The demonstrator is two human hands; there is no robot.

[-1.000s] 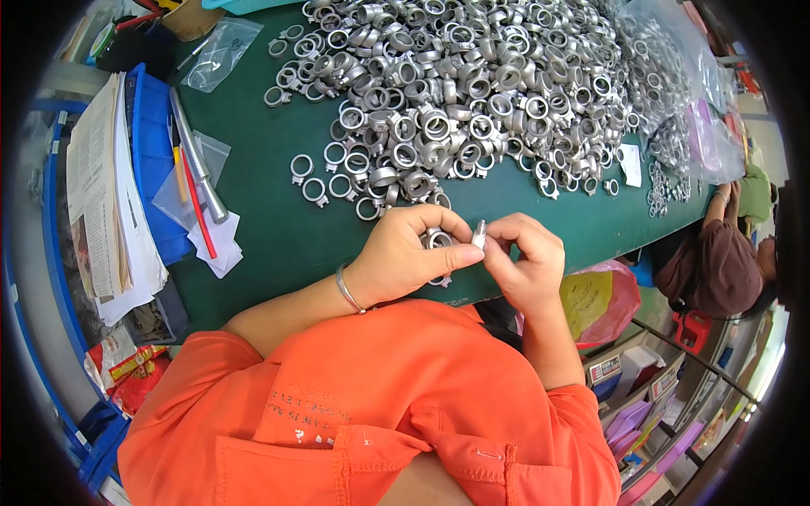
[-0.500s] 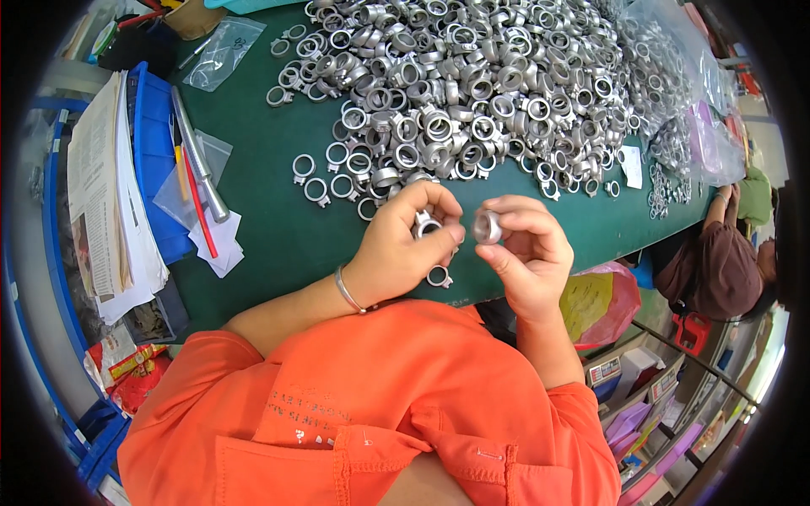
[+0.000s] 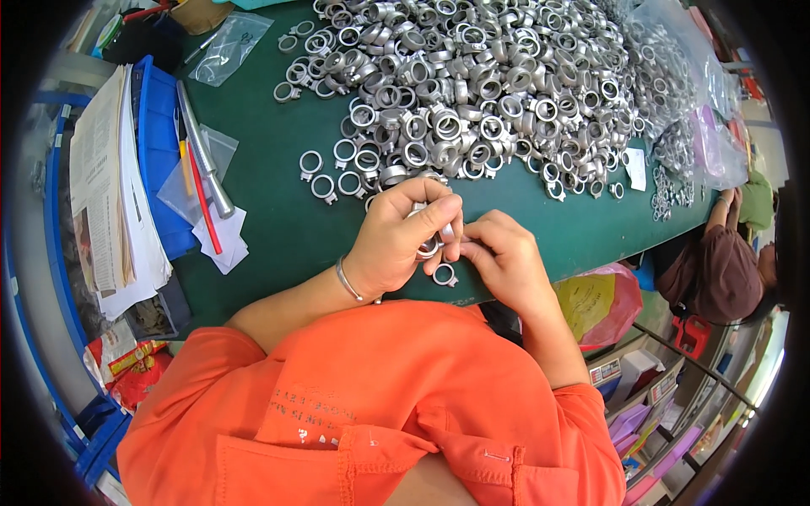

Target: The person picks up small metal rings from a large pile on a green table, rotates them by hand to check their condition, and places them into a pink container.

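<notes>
My left hand (image 3: 405,223) is closed around silver metal rings (image 3: 429,247), which show between its fingers and below them. Close beside it, my right hand (image 3: 506,257) has thumb and fingertips pressed together near the left fingertips. Whatever that pinch holds is hidden. A single ring with a small lug (image 3: 445,274) lies on the green table top just under both hands. Beyond the hands spreads a large heap of similar rings (image 3: 489,93), and a few loose ones (image 3: 323,187) lie at its near left side.
On the left lie a tapered metal rod (image 3: 202,152), a red pen (image 3: 203,198), paper slips and plastic bags beside a blue tray (image 3: 160,160) with papers. A white paper tag (image 3: 635,169) sits right of the heap. Another person (image 3: 717,261) is at the far right.
My right hand has moved left and down to the left hand. The ring it held up no longer shows in its fingers; another ring shows at the left fingertips.
</notes>
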